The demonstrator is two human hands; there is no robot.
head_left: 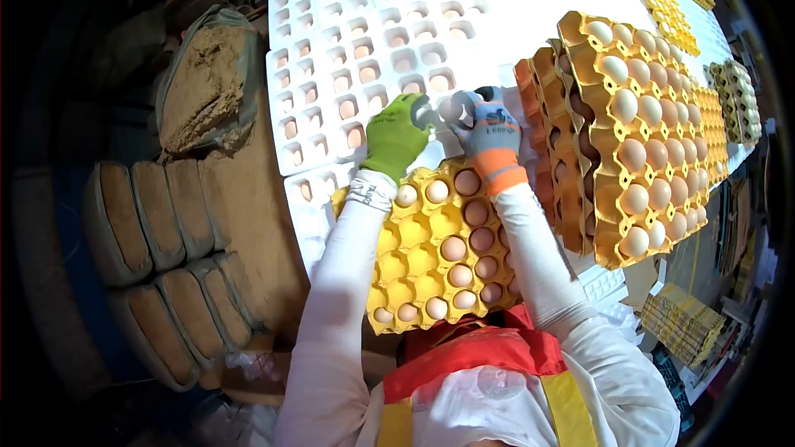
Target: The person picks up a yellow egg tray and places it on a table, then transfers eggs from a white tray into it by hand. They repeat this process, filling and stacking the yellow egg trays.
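Note:
My left hand [397, 136], in a green glove, is above the near edge of a white foam tray [319, 116] with eggs in its square pockets. Its fingers are curled, and glare hides what they may hold. Close beside it, my right hand [490, 131], in a grey, blue and orange glove, has its fingers closed around a pale egg [455, 109]. Below both hands, against my body, lies a yellow egg tray [421, 228]. Brown and pale eggs [453, 248] fill its right side and near row, while several cups at its left and middle are bare.
Stacked yellow trays full of eggs [633, 153] stand close to my right arm. More trays [667, 12] lie at the far right. At left are filled bags [211, 83] and wrapped brown packs [157, 211]. Flat trays [683, 323] are piled lower right.

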